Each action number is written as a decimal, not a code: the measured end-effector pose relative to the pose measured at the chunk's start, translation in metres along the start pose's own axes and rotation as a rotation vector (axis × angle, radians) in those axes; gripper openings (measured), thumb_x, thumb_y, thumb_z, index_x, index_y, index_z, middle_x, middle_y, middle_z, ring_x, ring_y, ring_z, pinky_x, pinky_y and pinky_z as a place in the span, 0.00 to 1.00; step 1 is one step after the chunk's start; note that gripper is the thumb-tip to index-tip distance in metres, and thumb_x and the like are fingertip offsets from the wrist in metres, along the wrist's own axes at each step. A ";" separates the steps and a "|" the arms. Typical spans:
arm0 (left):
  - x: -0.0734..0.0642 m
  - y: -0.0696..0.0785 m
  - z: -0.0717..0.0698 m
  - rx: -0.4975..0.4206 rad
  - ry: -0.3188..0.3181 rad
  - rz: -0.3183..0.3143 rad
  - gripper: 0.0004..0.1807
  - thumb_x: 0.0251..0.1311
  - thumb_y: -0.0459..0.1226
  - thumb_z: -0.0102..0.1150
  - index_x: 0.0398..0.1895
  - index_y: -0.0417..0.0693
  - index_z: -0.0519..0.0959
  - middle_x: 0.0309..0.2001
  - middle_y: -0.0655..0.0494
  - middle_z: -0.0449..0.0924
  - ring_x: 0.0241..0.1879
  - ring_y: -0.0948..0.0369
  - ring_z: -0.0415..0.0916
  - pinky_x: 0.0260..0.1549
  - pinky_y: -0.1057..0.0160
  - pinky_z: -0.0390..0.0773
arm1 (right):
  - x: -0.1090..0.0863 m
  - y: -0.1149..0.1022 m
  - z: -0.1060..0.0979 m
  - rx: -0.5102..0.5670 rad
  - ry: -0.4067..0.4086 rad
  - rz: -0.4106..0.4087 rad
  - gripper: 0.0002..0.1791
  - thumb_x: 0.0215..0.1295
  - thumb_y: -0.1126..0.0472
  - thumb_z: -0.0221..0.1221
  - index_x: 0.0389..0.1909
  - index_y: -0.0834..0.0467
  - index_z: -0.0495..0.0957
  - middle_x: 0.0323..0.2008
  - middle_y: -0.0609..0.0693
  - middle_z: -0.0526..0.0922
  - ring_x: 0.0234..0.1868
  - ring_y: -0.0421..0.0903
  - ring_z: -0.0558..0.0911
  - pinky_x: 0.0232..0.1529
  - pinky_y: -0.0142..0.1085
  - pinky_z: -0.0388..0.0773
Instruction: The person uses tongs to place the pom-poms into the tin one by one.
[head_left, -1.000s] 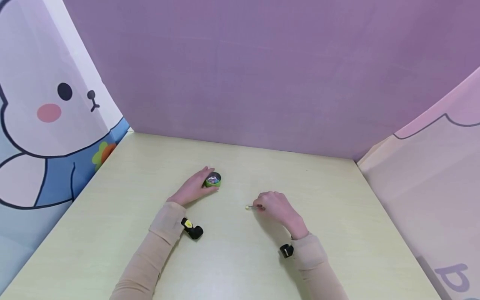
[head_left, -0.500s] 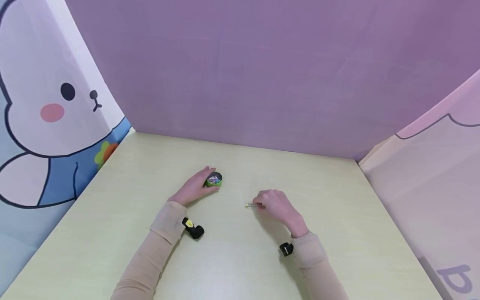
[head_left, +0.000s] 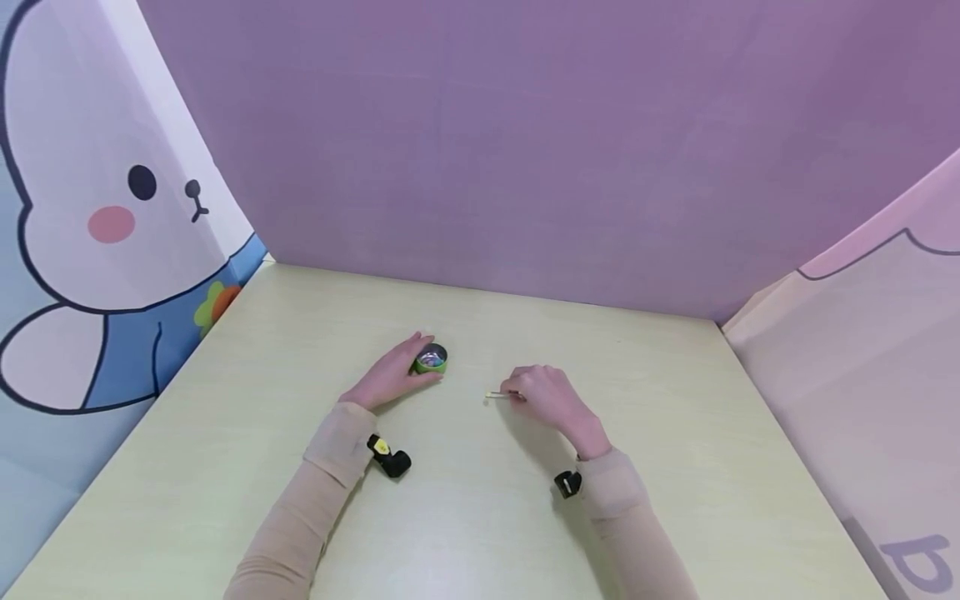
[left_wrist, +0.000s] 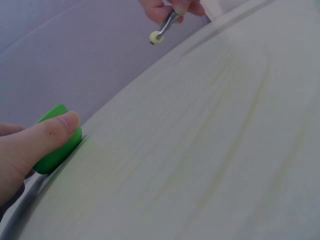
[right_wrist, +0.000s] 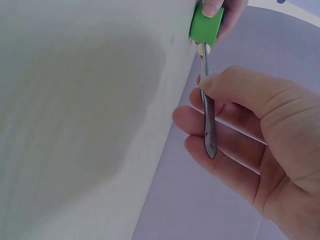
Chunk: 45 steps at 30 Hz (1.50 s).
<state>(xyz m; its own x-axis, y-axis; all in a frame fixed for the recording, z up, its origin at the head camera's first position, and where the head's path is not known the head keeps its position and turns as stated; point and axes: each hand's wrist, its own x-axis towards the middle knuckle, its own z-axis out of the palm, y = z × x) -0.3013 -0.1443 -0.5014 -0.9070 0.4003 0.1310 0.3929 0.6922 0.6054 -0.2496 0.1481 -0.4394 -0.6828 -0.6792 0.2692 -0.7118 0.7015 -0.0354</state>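
Note:
A small round green container [head_left: 431,360] with shiny, colourful bits inside stands on the table. My left hand [head_left: 390,372] grips it from the left, thumb on the near side and fingers on the far side; in the left wrist view the thumb presses the green wall [left_wrist: 57,150]. My right hand [head_left: 547,400] pinches metal tweezers [right_wrist: 209,120] between thumb and fingers, to the right of the container. Held at the tweezers' tips is a small pale yellow bead [left_wrist: 156,37], raised above the table. Bead and container are apart in the head view.
The pale wooden table [head_left: 465,517] runs back to a purple cloth wall [head_left: 480,150]. A cartoon-printed cloth [head_left: 67,250] borders the left side and a pinkish cloth [head_left: 862,358] the right. Black wrist cameras sit on both cuffs.
My right hand has lifted and moved away from me and slightly left, taking the tweezers and bead nearer the container. The left hand keeps its grip; the view has shifted slightly.

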 end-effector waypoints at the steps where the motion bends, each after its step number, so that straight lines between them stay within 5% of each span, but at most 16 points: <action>1: 0.000 0.000 0.000 0.000 -0.002 -0.001 0.45 0.62 0.56 0.62 0.76 0.46 0.58 0.78 0.39 0.51 0.76 0.41 0.55 0.73 0.40 0.61 | 0.002 0.001 0.000 0.002 0.002 -0.003 0.13 0.52 0.74 0.61 0.20 0.51 0.80 0.25 0.43 0.83 0.22 0.35 0.65 0.20 0.23 0.58; 11: 0.002 -0.002 0.003 0.004 0.009 0.001 0.45 0.61 0.56 0.62 0.76 0.46 0.58 0.78 0.38 0.52 0.76 0.41 0.55 0.73 0.40 0.61 | 0.022 0.003 -0.002 0.050 -0.008 0.001 0.13 0.53 0.74 0.59 0.20 0.51 0.80 0.23 0.44 0.80 0.21 0.35 0.62 0.19 0.23 0.53; 20: 0.003 -0.001 0.004 0.001 0.004 -0.003 0.46 0.61 0.57 0.63 0.76 0.47 0.58 0.78 0.38 0.51 0.76 0.41 0.55 0.73 0.40 0.60 | 0.036 0.002 -0.005 0.052 -0.021 -0.008 0.12 0.54 0.73 0.60 0.28 0.53 0.87 0.31 0.46 0.88 0.23 0.36 0.70 0.19 0.24 0.62; 31: 0.001 0.002 0.003 0.002 0.005 -0.004 0.46 0.61 0.56 0.63 0.76 0.46 0.58 0.78 0.38 0.52 0.76 0.41 0.54 0.73 0.40 0.60 | 0.049 -0.003 -0.007 0.061 -0.015 -0.019 0.11 0.54 0.73 0.60 0.29 0.55 0.86 0.26 0.45 0.84 0.21 0.36 0.67 0.19 0.25 0.61; 45: 0.000 0.002 0.004 -0.008 0.012 0.004 0.45 0.60 0.54 0.65 0.76 0.46 0.59 0.77 0.37 0.53 0.75 0.40 0.57 0.72 0.39 0.63 | 0.074 -0.009 -0.009 0.030 -0.052 -0.004 0.10 0.58 0.68 0.63 0.37 0.52 0.88 0.34 0.45 0.89 0.26 0.39 0.79 0.23 0.30 0.75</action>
<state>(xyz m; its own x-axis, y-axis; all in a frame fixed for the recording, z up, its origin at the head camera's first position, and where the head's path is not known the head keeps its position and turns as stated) -0.2995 -0.1408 -0.5028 -0.9073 0.3957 0.1425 0.3951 0.6859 0.6110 -0.2922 0.0931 -0.4109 -0.6870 -0.6928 0.2193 -0.7187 0.6924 -0.0638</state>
